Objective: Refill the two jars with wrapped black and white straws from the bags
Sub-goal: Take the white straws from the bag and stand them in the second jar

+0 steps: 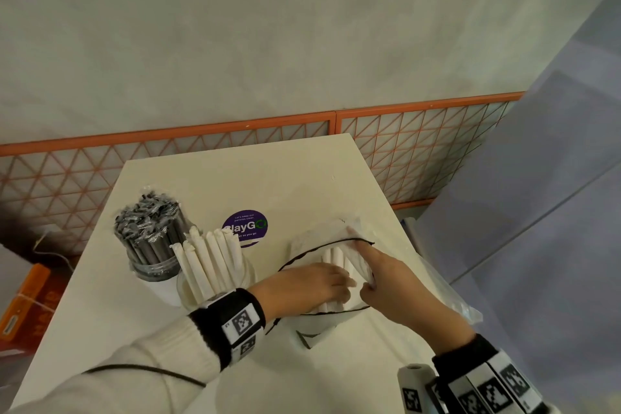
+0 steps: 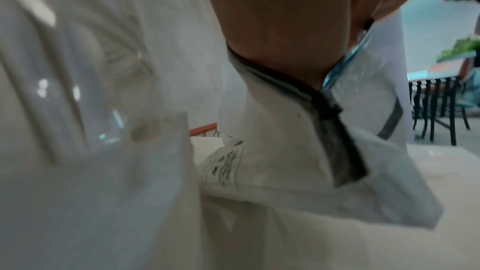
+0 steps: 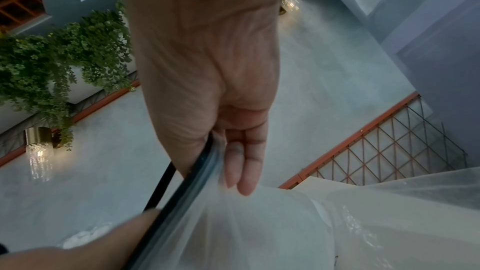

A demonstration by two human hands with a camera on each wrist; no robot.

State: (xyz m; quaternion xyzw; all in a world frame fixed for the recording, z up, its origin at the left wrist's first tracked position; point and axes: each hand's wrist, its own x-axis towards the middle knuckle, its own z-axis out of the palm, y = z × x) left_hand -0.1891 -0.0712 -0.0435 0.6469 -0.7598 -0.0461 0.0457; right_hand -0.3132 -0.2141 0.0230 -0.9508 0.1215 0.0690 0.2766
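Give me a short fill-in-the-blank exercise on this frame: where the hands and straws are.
1. The left hand reaches into the clear ____ of white straws.
2. The right hand pinches the bag's ____ rim.
3. The jar of white straws stands nearer the person than the jar of ____ straws.

Missing words: bag; black; black

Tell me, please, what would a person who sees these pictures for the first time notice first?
Most striking are the two hands at the clear bag of white wrapped straws in the middle of the white table: the left hand reaches into its black-edged mouth while the right hand holds the edge open. To the left stand two jars, touching: the jar of black straws behind, the jar of white straws in front.
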